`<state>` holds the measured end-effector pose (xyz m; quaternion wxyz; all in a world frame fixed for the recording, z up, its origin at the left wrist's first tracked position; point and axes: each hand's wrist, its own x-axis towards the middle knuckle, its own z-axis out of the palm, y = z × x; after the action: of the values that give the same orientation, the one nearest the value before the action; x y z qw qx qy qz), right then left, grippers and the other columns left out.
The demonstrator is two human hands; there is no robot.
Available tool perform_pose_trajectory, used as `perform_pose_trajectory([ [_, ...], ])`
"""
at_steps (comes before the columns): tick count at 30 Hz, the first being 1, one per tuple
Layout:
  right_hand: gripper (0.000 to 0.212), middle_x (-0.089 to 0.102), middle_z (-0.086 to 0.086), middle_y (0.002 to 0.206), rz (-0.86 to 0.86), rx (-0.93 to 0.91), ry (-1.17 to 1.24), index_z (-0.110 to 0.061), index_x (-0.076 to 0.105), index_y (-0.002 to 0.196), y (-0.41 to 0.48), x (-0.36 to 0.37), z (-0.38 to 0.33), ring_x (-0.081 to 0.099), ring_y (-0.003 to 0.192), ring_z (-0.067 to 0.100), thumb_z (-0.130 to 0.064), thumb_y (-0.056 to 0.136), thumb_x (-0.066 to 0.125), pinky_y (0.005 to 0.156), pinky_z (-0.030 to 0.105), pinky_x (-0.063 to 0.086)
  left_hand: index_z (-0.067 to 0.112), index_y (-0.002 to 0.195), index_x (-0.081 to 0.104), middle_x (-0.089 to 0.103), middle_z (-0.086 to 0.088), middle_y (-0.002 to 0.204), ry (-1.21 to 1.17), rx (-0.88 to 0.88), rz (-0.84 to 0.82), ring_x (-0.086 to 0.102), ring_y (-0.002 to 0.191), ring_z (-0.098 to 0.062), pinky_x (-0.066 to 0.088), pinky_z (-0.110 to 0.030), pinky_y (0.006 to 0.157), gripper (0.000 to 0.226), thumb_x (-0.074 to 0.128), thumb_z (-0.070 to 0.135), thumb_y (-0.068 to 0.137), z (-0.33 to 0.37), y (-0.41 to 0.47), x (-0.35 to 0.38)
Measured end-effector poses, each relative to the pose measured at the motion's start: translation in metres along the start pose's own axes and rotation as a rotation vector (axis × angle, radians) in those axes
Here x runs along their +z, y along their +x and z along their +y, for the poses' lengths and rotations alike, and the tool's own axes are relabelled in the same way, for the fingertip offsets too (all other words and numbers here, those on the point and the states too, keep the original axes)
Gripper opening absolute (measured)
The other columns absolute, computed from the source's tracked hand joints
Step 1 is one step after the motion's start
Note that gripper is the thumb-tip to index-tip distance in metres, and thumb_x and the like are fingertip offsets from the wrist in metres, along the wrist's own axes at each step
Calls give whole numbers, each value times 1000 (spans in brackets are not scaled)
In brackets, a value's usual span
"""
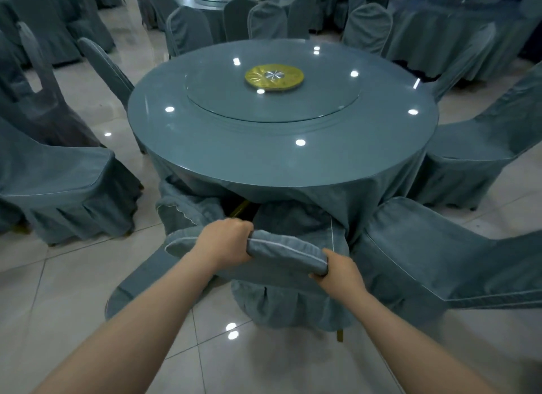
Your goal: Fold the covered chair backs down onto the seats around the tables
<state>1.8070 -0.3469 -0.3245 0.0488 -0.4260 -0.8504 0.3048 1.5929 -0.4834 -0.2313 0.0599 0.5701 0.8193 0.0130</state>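
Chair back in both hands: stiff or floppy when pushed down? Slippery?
Probably stiff under the cloth: the chair back shows an even edge between the left hand and right hand. The cover itself looks floppy, bunched in folds beyond the hands. Likely not slippery: the fabric looks matte, and both hands curl round it.

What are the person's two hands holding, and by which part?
The covered chair back, by its piped top edge: the left hand grips partway along it, the right hand its right end.

Chair before table, between two chairs.
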Motion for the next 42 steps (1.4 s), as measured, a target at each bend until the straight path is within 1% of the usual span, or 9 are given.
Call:
perform_pose_trajectory([
  [5,23,68,-2,84,47,124,93,-25,62,93,4,-11,35,61,84,21,-27,74,74,67,28,45,27,74,40,50,7,74,23,81,58,52,65,-19,35,-30,55,21,57,38,74,40,17,19],
  [8,19,64,-4,81,43,175,73,-27,61,89,4,-24,54,57,77,18,-26,73,72,63,26,40,27,76,40,51,8,75,12,108,78,50,64,-17,35,-29,54,23,58,41,74,63,26,28],
  [15,20,60,-12,72,64,219,119,-34,53,88,-17,-50,82,54,64,9,-19,76,61,52,23,39,19,88,50,59,-1,88,23,162,49,61,78,-29,32,-32,56,21,59,35,78,132,39,47],
  [21,34,61,-11,93,53,143,111,-30,59,100,-41,-74,93,57,84,10,-18,69,65,66,23,41,14,98,52,60,-7,98,40,156,17,61,87,-31,34,-33,61,22,59,21,78,183,43,59],
  [25,52,56,-10,112,60,12,68,-29,55,119,-45,-72,81,52,104,10,-23,71,74,84,22,40,18,106,51,59,-3,103,-37,208,41,58,95,-27,39,-33,70,35,62,36,78,168,37,59],
  [28,61,53,-10,125,39,-23,17,-32,49,127,-44,-70,70,46,118,14,-32,71,74,102,39,37,23,119,51,59,1,109,-125,163,24,56,101,-22,44,-35,87,50,65,43,76,138,26,57],
  [33,55,53,-9,122,-21,51,-156,-35,47,123,-39,-64,58,44,120,19,-45,74,70,106,56,30,23,98,60,63,2,94,-255,-133,61,57,93,-20,46,-36,77,21,65,29,79,81,1,63],
  [37,32,59,-5,105,20,58,-214,-27,51,106,-37,-62,57,52,107,23,-41,82,67,104,55,32,29,87,60,62,7,85,-264,-160,59,59,85,-18,50,-37,70,8,64,26,81,83,1,58],
  [42,26,56,-7,91,6,-35,-276,-26,42,92,-41,-64,65,55,96,23,-38,84,64,103,53,35,30,83,60,60,10,75,-171,-160,0,58,73,-16,47,-31,63,14,67,40,77,86,-6,52],
])
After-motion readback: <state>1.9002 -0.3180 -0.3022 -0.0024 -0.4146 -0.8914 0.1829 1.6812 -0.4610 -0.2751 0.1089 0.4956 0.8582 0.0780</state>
